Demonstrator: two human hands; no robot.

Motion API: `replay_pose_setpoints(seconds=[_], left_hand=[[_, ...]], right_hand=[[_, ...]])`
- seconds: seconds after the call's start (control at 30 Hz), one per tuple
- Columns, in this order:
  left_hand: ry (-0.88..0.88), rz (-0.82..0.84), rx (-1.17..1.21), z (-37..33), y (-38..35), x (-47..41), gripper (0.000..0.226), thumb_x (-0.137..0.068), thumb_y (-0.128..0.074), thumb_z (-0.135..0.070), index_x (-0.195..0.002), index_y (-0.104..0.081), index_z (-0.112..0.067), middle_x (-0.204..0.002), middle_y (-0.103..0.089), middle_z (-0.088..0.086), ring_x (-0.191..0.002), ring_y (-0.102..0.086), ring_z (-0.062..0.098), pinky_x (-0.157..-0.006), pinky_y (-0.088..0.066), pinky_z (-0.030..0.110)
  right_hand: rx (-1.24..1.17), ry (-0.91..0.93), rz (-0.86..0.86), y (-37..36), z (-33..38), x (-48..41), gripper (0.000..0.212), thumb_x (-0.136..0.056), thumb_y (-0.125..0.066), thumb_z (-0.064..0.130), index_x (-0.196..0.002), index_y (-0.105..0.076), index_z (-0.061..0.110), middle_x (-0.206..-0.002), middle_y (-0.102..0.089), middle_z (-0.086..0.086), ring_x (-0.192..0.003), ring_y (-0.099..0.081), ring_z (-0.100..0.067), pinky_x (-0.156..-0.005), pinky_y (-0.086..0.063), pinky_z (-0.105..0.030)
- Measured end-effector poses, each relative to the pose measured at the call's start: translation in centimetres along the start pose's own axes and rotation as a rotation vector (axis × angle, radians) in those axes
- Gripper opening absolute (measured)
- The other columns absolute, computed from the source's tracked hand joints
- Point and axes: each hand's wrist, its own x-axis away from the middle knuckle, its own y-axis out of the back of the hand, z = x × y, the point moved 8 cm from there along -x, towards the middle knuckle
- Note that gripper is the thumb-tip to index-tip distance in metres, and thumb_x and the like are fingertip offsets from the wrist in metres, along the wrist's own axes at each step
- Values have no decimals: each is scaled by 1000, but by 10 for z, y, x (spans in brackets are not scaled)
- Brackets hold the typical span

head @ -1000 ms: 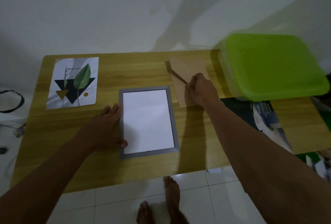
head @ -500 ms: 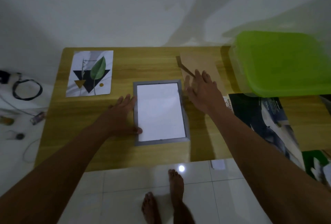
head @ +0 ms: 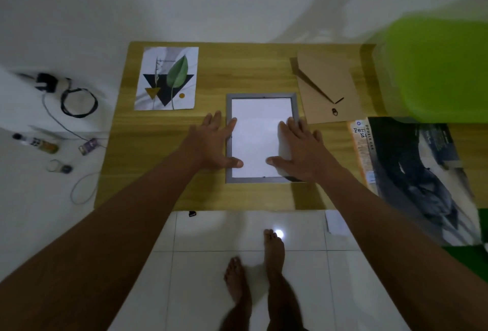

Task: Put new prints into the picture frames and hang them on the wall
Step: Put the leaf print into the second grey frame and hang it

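Pressing grey frame (head: pixel 261 96), left hand (head: pixel 211 145) flat, right hand (head: pixel 303 151) flat, moved off backing board (head: pixel 330 84).

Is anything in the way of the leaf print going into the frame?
Nothing lies between the leaf print and the grey frame, but a white sheet fills the frame, with the left hand and right hand resting on it.

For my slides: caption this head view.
Left hand and right hand rest on the grey frame; leaf print and backing board alongside on the table.
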Motion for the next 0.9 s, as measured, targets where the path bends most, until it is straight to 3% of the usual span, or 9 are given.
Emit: replay_pose_setpoints(seconds=[0.2,0.37,0.5,0.6,0.67,0.73,0.8,0.9], left_hand=[[20,-46,-5,-5,-4,0,110,-75,-49,-81,-155,8,-31,-162,16,12,-149,10,34,-116,-8,62],[58,-153,168,-7,-1,0,93,-84,-40,-77,-156,-3,-31,-163,9,12,-150,10,32,-116,-4,62],[116,-245,414,-4,3,-1,90,-88,-42,-70,-155,-13,-19,-161,-15,16,-149,-7,37,-117,-13,59],[107,-341,583,-6,14,-2,84,-82,-36,-75,-144,-35,-20,-145,-47,5,-142,-30,37,-116,-22,56],[128,-445,702,-8,29,5,66,-86,-50,-64,-136,-47,-21,-134,-58,2,-134,-43,34,-112,-33,49],[160,-566,837,-8,44,15,46,-88,-68,-36,-129,-55,-18,-116,-67,1,-114,-60,23,-96,-49,39],[167,-618,978,-10,55,23,36,-87,-71,-20,-121,-61,-17,-96,-69,-5,-89,-67,13,-79,-56,34],[159,-597,1150,-14,65,27,23,-88,-69,-11,-110,-65,-17,-89,-69,-7,-79,-67,5,-74,-59,31]], right_hand=[[-131,38,-93,2,4,7,86,-93,-53,57,-158,-9,22,-164,-14,-5,-152,3,-27,-117,-2,-62],[-328,30,-173,11,10,12,75,-95,-62,41,-156,-21,24,-160,-28,0,-149,-18,-23,-119,-12,-59],[-512,4,-258,21,12,17,72,-92,-67,34,-153,-30,24,-155,-40,2,-141,-37,-22,-116,-23,-56],[-614,-24,-275,23,12,20,71,-90,-71,32,-151,-35,26,-149,-46,3,-133,-46,-21,-110,-38,-53],[-658,-35,-276,26,12,22,71,-88,-73,28,-150,-38,23,-147,-48,2,-129,-49,-18,-107,-44,-43],[-644,-45,-271,27,12,24,73,-86,-75,30,-149,-38,21,-147,-48,2,-129,-48,-17,-106,-45,-41],[-610,-76,-232,25,11,24,79,-84,-75,40,-151,-34,27,-154,-39,4,-137,-39,-19,-111,-39,-47],[-511,-63,-215,31,19,23,72,-90,-62,54,-151,-32,32,-162,-25,1,-149,-20,-21,-117,-25,-55]])
